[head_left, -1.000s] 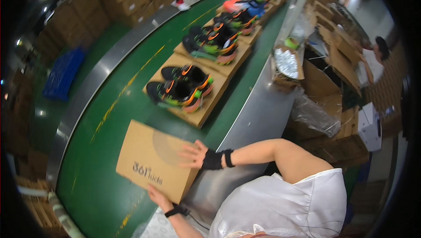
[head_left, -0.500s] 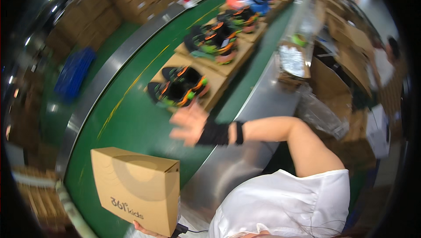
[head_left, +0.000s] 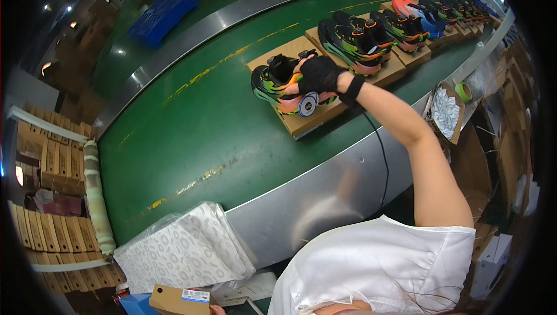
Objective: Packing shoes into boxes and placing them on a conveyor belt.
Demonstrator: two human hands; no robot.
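My right hand (head_left: pixel 321 75), in a black fingerless glove, is stretched out over the green conveyor belt (head_left: pixel 203 129) and lies on the nearest pair of sneakers (head_left: pixel 284 83), fingers curled over the uppers; it looks like a grip, not fully closed. Left hand is out of view. The pair sits on a flat brown cardboard box lid (head_left: pixel 316 119), first in a row of similar lids (head_left: pixel 400 62) running up the belt. Shoes: black mesh uppers, neon green and orange panels, thick orange-pink soles, round hang tag (head_left: pixel 307 104) dangling at the near side. Handling guess: light, upper soft and squashable, sole stiff and rubbery, not slippery, not fragile. Best hold is at the collar or heel, or pinching both shoes together across the middle. The tag could snag. Wrapped stack of white tissue paper (head_left: pixel 185 251) sits near me at the belt edge.
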